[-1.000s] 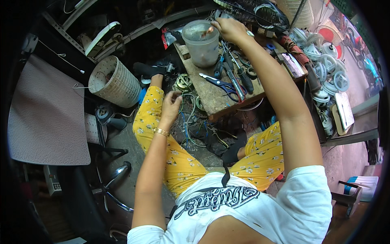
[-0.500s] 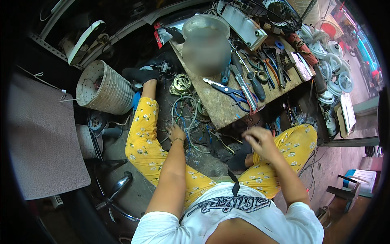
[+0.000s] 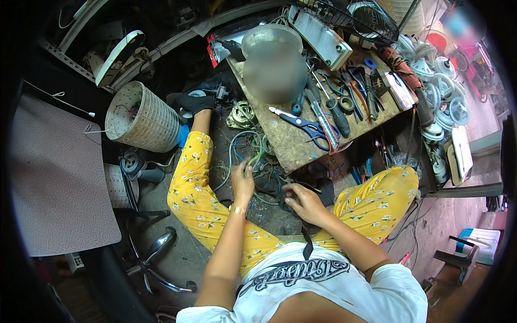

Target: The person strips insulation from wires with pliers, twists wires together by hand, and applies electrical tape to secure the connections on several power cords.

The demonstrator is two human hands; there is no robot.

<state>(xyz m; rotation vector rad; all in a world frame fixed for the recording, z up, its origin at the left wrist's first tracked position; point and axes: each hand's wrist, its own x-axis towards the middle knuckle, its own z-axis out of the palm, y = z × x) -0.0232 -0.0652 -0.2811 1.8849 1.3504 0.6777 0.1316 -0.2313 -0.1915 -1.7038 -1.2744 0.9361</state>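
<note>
My left hand (image 3: 243, 183) is closed on a green wire (image 3: 255, 160) above the floor between my legs. Loops of grey cable (image 3: 232, 153) and loose wires lie around it. A round motor part with coppery windings (image 3: 242, 114) sits just beyond. My right hand (image 3: 306, 203) is low over the floor, right of the left hand, its fingers curled. Something dark shows at its fingertips, but I cannot make out what it is. The workbench (image 3: 285, 153) stands ahead, with blue-handled scissors (image 3: 301, 124), a box cutter (image 3: 325, 123) and a screwdriver (image 3: 336, 114) on it.
A metal bowl (image 3: 264, 36) and pliers (image 3: 358, 91) are on the bench. White plastic reels (image 3: 442, 86) pile up at the right. A perforated bucket (image 3: 153, 121) stands left, near a grey padded seat (image 3: 64, 177). My legs flank the floor scraps.
My left hand has risen forward from the cables and now holds a green wire. My right hand has come down and leftward to where pliers lay on the floor.
</note>
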